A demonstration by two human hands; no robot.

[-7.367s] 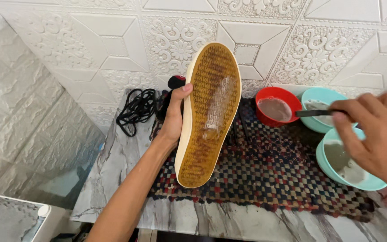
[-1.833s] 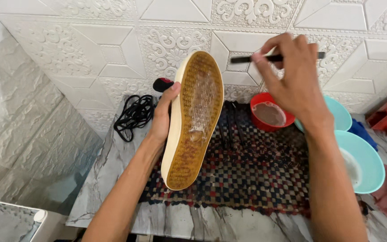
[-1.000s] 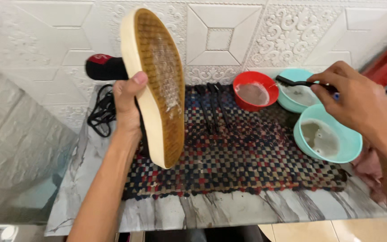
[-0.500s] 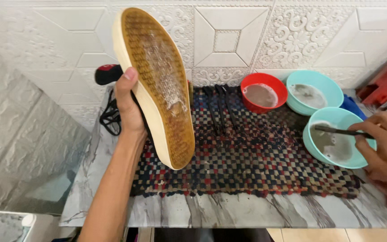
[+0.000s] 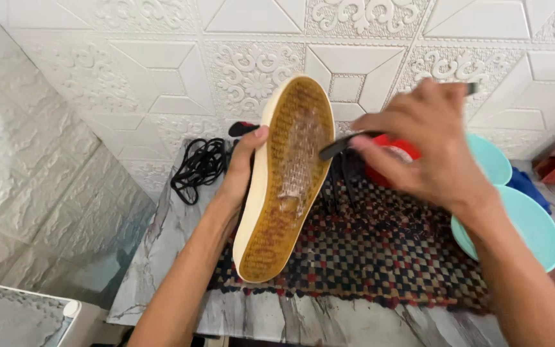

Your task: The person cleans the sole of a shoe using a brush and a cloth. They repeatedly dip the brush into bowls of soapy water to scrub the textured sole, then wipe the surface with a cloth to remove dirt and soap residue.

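Setting: embossed white wall panels point(image 5: 162, 71) behind a marble-patterned table point(image 5: 162, 257), seen from above.
Shoe: 1 slip-on held sole-up above the table's left half, toe toward the camera; amber gum sole point(image 5: 287, 186) with a cream rim, wet and sudsy along the middle.
Left hand point(image 5: 242, 170): clasped around the shoe's left edge, thumb on the rim, fingers hidden behind the upper.
Right hand point(image 5: 428, 144): pinched around a dark brush point(image 5: 342, 144), bristle end meeting the sole's right side near the ball.
Technique: judged from this pose, scrubbing goes best with the sole tilted toward the mat so runoff drips there, short strokes along the tread grooves, and the left grip braced against the brush pressure.
Mat: 1 woven checked mat point(image 5: 380, 257), red, dark and cream, directly beneath the shoe.
Bowls: 2 teal bowls point(image 5: 534, 225) at the right, partly behind the right forearm; 1 red bowl point(image 5: 399, 151) mostly hidden by the hand.
Cord: black cable point(image 5: 197, 167) coiled at the table's back left, near the wall.
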